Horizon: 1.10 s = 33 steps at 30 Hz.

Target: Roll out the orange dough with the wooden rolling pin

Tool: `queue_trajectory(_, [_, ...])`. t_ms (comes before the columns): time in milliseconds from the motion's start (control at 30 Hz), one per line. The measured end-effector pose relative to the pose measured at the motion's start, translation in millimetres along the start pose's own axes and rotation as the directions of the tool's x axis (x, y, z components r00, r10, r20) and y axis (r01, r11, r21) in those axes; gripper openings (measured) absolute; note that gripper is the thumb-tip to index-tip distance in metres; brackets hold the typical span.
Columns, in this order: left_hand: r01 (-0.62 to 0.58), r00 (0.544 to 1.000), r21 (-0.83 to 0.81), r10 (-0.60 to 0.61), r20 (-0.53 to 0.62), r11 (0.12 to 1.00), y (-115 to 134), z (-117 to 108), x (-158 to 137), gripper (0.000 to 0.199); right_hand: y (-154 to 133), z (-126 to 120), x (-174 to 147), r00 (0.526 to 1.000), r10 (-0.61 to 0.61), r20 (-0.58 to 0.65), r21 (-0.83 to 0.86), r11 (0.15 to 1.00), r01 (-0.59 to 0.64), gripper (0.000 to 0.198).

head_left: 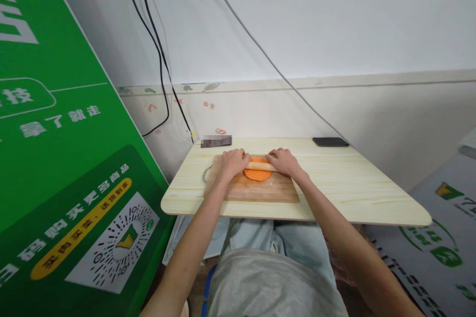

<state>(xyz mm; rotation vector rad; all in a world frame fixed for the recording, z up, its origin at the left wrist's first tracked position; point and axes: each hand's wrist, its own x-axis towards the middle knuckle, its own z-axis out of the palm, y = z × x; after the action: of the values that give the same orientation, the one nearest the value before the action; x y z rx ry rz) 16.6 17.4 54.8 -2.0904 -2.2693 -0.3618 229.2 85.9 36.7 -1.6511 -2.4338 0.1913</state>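
A flat round of orange dough [257, 176] lies on a wooden cutting board [260, 194]. Across the dough rests a pale wooden rolling pin [259, 166], set nearly level from left to right. My left hand [235, 161] is closed over the pin's left end, and my right hand [285, 162] is closed over its right end. Both hands hide the ends of the pin. Parts of the dough show in front of the pin and behind it, between my hands.
The board lies on a light wood-grain table [345, 193], with a metal ring handle [205, 173] at its left. A dark phone [330, 142] lies at the back right, a dark flat object [219, 141] at the back left. A green sign [74, 158] stands left; cables [256, 42] hang along the wall.
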Motion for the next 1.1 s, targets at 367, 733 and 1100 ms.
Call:
queue_trajectory(367, [-0.008, 1.000, -0.003, 0.008, -0.005, 1.000, -0.7, 1.5, 0.4, 0.044, 1.7, 1.6, 0.9, 1.000, 0.007, -0.014, 0.025, 1.000, -0.007, 0.050])
queue_trajectory(733, [-0.005, 1.000, -0.004, 0.005, 0.001, 1.000, 0.4, 0.8, -0.1, 0.043, 2.6, 0.3, -0.4, 1.000, 0.013, -0.019, 0.055, 0.998, -0.012, 0.050])
queue_trajectory(1100, [-0.001, 1.000, 0.001, 0.001, -0.002, 1.000, 0.9, 1.0, -0.3, 0.042, 1.4, 0.2, -2.0, 0.999, 0.023, -0.037, 0.064, 0.998, -0.020, 0.048])
